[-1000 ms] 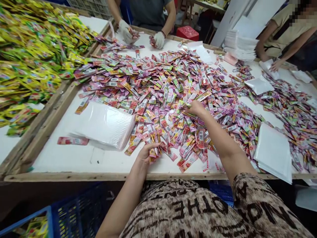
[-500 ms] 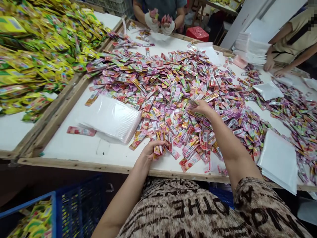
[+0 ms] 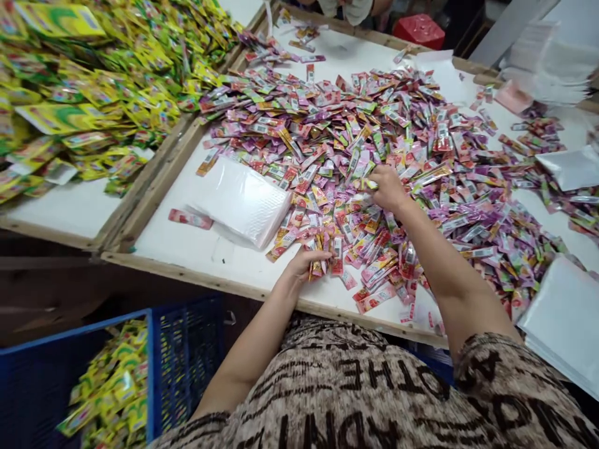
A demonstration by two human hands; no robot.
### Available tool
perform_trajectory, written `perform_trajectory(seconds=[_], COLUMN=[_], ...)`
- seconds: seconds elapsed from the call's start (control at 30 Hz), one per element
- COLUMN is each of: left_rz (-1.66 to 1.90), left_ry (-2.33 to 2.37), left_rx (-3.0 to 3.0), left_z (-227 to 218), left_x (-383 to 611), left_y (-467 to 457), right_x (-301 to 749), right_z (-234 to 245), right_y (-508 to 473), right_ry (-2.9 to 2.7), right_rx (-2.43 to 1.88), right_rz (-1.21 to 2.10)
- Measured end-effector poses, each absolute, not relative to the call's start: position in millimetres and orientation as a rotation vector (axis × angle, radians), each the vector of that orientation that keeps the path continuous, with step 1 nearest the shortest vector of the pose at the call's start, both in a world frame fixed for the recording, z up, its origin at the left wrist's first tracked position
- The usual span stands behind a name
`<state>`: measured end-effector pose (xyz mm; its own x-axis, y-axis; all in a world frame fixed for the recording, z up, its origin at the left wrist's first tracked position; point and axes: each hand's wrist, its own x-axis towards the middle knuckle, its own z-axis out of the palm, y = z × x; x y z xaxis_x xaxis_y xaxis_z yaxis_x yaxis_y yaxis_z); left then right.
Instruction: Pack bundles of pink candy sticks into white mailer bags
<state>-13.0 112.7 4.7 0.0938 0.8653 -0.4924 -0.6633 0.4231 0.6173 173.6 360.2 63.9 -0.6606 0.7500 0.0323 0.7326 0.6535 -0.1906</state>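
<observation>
Near the table's front edge, my left hand is closed around a bunch of small stick packets in pink, red and gold, held roughly upright. My right hand reaches into the middle of the large packet pile, its fingers pinched at a green-and-yellow stick packet. Most packets in the pile are pink, purple, red and green, some with barcodes. Left of the pile lies a stack of clear plastic bags, with a single pink packet beside it.
A wooden rim edges the white table. Yellow-green packets heap on the left table. A blue crate with yellow packets stands below. More clear bags lie at the right. A co-worker's gloved hands show at the far edge.
The view has shifted, so the table sits higher and further right. My right hand now pinches a green-and-yellow packet in the pile. The left hand keeps its bunch at the front edge.
</observation>
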Motion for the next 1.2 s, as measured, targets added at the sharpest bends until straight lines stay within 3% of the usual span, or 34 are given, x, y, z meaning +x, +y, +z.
perform_trajectory(seconds=[0.23, 0.37, 0.6, 0.83, 1.0, 1.2], left_rz=[1.245, 1.116, 1.232, 1.232, 1.211, 1.412], left_ry=[1.048, 0.983, 1.034, 0.945, 1.023, 0.853], left_rx=[0.383, 0.405, 0.358, 0.307, 0.230, 0.214], left_z=[13.4, 19.6, 30.2, 31.1, 30.4, 20.7], left_x=[-4.7, -7.2, -15.9, -14.9, -17.0, -74.0], left_y=[104.1, 82.2, 45.7, 38.0, 39.0, 33.8], right_x=[176.4, 140.5, 111.9, 103.8, 117.5, 175.9], right_z=[75.9, 54.7, 45.7, 54.0, 60.4, 54.6], right_y=[235.5, 144.1, 101.1, 118.6, 179.8, 281.1], right_ry=[-1.756, -1.495, -1.625, -2.450, -2.715, -2.687], right_rx=[-1.265, -1.217, -0.988, -1.210, -0.925, -1.346], right_rz=[1.307, 1.556, 1.417, 0.775, 1.166, 0.422])
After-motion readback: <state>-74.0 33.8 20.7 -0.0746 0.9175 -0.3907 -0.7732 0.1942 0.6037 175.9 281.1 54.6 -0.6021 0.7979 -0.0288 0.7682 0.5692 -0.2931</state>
